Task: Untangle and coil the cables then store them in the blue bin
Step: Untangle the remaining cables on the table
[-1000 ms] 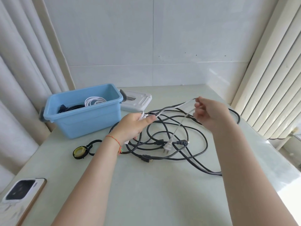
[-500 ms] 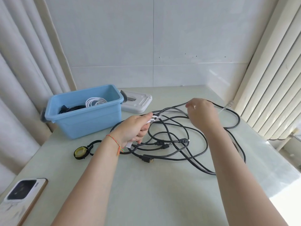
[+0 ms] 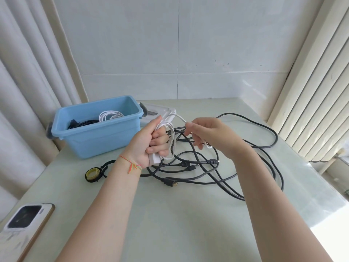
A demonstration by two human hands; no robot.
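- Left hand: fist, fingers curled round a bundle of white cable loops plus a white block-shaped piece sticking out below the palm. Held upright, above the table, just right of the bin.
- Left wrist: thin orange/yellow string bracelet.
- Right hand: thumb and forefinger pinch the same white cable; other fingers loosely curled. A short run of it arcs from the top of the left fist to the pinch. A bit of white shows below the right fingers too.
- Both hands close together, not touching, over the black tangle.
- Black cables: several, still crossed and looped on the table under and to the right of the hands. One big loop swings out toward the right edge. At least four plug ends visible near the middle; one has a gold-coloured tip.
- Blue bin: open, back left of the table, beside the left hand. Inside: a coiled white cable toward the right, a coiled black cable toward the left. Dark clips at both ends.
- Bin lid: white/clear, lies flat just behind and right of the bin, partly hidden by the left hand.
- Yellow-and-black round item with a black strap: on the table in front of the bin, left of the left wrist. Cannot tell what it is.
- Phone: bottom-left corner, camera side up.
- Table: pale green, glossy.
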